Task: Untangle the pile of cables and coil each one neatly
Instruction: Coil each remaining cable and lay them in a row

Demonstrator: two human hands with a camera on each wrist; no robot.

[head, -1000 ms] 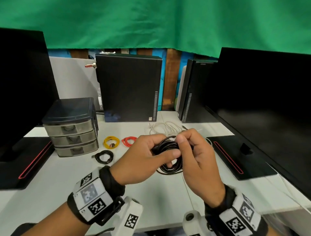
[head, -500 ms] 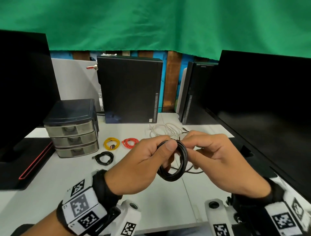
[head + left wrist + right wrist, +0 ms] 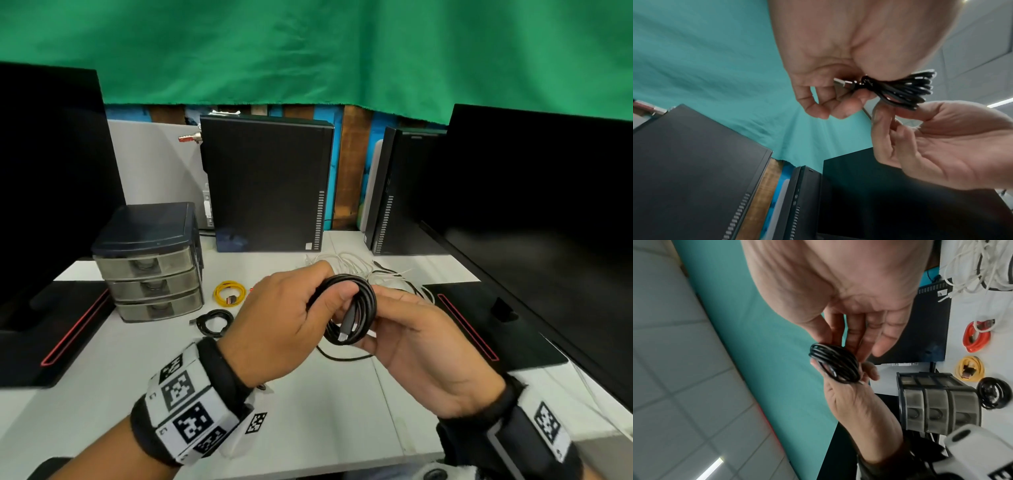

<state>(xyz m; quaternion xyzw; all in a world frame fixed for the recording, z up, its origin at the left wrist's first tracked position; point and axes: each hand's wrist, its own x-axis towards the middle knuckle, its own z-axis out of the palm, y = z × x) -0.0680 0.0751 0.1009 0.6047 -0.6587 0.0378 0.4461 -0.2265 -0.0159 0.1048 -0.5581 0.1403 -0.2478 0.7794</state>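
Note:
A black cable coil point(image 3: 363, 301) is held upright above the white table point(image 3: 308, 411). My left hand point(image 3: 334, 296) grips it from the left, thumb over the loops. The silver USB plug point(image 3: 346, 327) lies across the coil, and the left wrist view shows the plug point(image 3: 840, 82) against my left fingers. My right hand point(image 3: 385, 305), palm up, pinches the coil's right side point(image 3: 835, 364) between thumb and fingers. A black tail point(image 3: 342, 357) droops onto the table. Behind lies a tangle of white cables point(image 3: 356, 262).
On the left lie a yellow coil point(image 3: 228, 293), a small black coil point(image 3: 214, 322) and an orange coil point(image 3: 976, 337). A three-drawer box point(image 3: 150, 267) stands at left, two PC towers point(image 3: 267, 181) at the back, and monitors with bases point(image 3: 493, 322) on both sides.
My right hand has turned palm up and slid under the coil. The USB plug now lies across the loops, and less loose cable trails on the table.

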